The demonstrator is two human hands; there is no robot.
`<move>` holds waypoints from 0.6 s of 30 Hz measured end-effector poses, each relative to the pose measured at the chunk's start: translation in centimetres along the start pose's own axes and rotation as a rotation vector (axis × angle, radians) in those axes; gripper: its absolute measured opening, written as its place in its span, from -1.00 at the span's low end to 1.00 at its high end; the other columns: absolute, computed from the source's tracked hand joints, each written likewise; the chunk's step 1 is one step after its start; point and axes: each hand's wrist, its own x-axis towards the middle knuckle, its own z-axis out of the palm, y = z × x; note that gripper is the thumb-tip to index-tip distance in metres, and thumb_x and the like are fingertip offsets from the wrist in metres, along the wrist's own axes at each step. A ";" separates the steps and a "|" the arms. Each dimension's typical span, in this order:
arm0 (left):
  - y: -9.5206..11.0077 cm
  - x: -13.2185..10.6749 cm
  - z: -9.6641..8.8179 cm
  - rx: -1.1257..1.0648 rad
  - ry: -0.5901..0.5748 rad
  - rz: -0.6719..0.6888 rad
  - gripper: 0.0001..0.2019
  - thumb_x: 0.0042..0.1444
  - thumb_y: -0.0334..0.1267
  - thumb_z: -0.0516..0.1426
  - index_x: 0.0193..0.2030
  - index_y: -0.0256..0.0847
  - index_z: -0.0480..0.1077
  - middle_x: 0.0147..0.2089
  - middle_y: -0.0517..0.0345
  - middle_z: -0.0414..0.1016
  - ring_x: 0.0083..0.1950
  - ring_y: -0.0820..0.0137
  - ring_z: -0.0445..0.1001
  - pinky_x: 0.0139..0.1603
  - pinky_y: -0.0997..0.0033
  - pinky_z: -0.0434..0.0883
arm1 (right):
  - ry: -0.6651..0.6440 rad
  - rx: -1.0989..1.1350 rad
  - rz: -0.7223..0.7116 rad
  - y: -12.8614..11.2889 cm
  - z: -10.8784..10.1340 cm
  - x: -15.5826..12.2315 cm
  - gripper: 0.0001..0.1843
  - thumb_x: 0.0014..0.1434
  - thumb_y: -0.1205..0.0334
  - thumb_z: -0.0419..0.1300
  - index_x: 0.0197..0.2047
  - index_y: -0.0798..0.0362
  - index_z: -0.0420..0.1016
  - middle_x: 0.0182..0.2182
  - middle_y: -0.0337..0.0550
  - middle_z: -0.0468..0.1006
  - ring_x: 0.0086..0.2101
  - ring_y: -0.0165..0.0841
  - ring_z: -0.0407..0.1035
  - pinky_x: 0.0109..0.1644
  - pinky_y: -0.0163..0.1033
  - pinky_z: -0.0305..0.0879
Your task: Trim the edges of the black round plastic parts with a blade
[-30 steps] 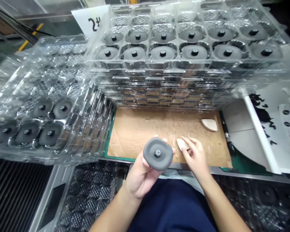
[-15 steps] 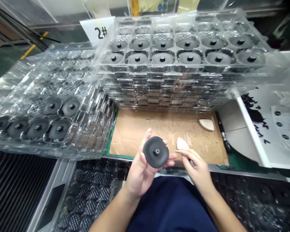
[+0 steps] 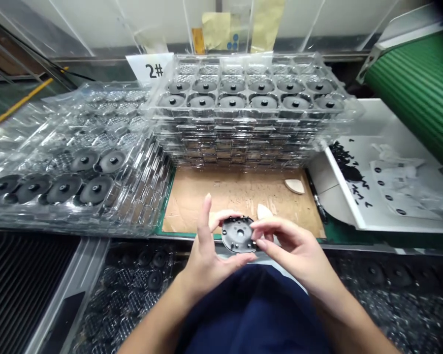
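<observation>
A round black plastic cover is held over the cardboard's near edge, its inner side with small posts and a centre hole facing up. My right hand pinches the cover's right edge between thumb and fingers. Around its left side curls my left hand, the thumb along the near rim, some fingers at the far rim and one finger pointing up. Just beyond my right fingers lies a pale wedge-shaped pad on the cardboard sheet. A second pale pad rests farther right.
Stacked clear trays with black covers stand at the back. More clear trays rise on the left. A white bin with small black parts and bags sits right, below a green roller-like belt. Trays lie below the bench edge.
The cover has been turned over from its knobbed outer face to its inner face. My right hand has moved left onto its edge. The view has tilted up and shifted right.
</observation>
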 end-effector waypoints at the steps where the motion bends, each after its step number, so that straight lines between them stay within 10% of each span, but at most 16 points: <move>1: 0.3 -0.1 -0.1 -0.027 -0.019 -0.062 0.06 -0.06 -0.24 0.29 0.38 -0.06 -0.41 0.02 -0.02 0.41 0.03 0.22 0.42 0.09 0.14 0.34 | -0.039 0.009 0.033 -0.4 -0.1 0.0 -0.85 0.13 0.27 0.24 -0.19 -0.04 0.54 -0.35 -0.21 0.53 -0.34 -0.40 0.36 -0.25 -0.30 0.31; 18: -0.3 3.0 1.0 -0.558 -0.494 -0.541 0.16 -0.18 -0.07 0.34 0.37 0.01 -0.43 -0.08 0.08 0.45 0.01 0.20 0.43 0.14 0.12 0.19 | -0.329 0.654 0.361 0.6 -2.9 2.0 -0.83 -0.04 0.46 0.36 -0.43 -0.02 0.59 -0.49 -0.37 0.59 -0.44 -0.59 0.46 -0.30 -0.52 0.36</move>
